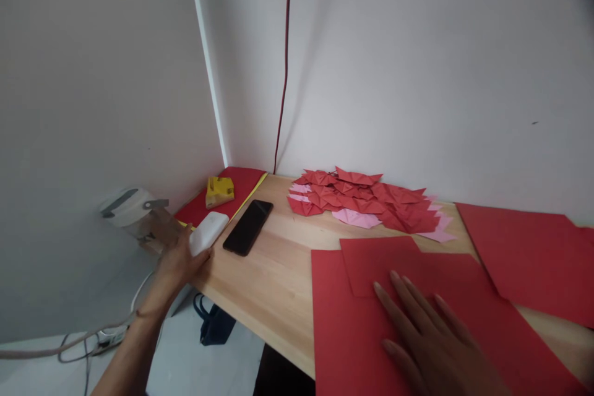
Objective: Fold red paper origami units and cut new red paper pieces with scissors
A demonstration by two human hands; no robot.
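Observation:
My right hand [434, 337] lies open on red paper sheets [343, 340], its fingers stretched forward. Under its fingertips is a smaller red paper piece [380, 263] on top of the larger sheets. At the table's left edge, my left hand [179, 253] has its thumb and blurred fingers apart. The near end of a white rounded device [210, 232] sits between them; whether the hand bears on it I cannot tell. Beyond those fingers is a white appliance with a grey handle [132, 207], partly covered. A black phone [248, 227] rests right of the device.
Folded red and pink paper shapes [362, 198] are heaped by the wall. More red sheets [533, 253] lie at right. A yellow packet [219, 192] sits on red paper in the left corner. A red cord [286, 62] hangs down the wall; a dark bag [217, 323] stands below.

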